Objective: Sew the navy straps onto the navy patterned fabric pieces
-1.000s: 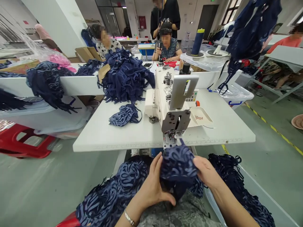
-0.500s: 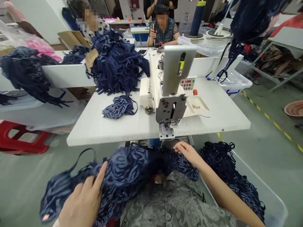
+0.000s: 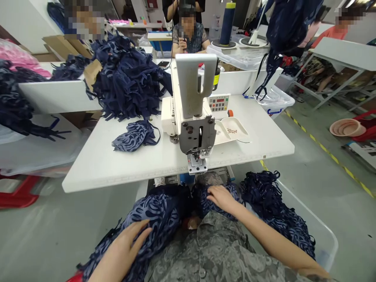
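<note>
A pile of navy patterned bras lies across my lap, straps and cups tangled together. My left hand rests on the left part of this pile, thumb and fingers apart, gripping nothing. On the right thigh, my right hand lies over another patterned bra, its fingers loosely bent and not closed around the cloth. Straight ahead stands a white sewing machine, its presser area above the table edge. One patterned bra lies by itself on the white table, left of the machine.
A heap of navy bras sits at the table's back left. A clear bin with more navy bras stands at my right. A small tray sits beside the machine. Co-workers sit beyond the table.
My left hand has shifted right and its pointing finger has relaxed among the others. A bra with a loose strap at far left has dropped from sight. My right hand has lowered onto the cloth.
</note>
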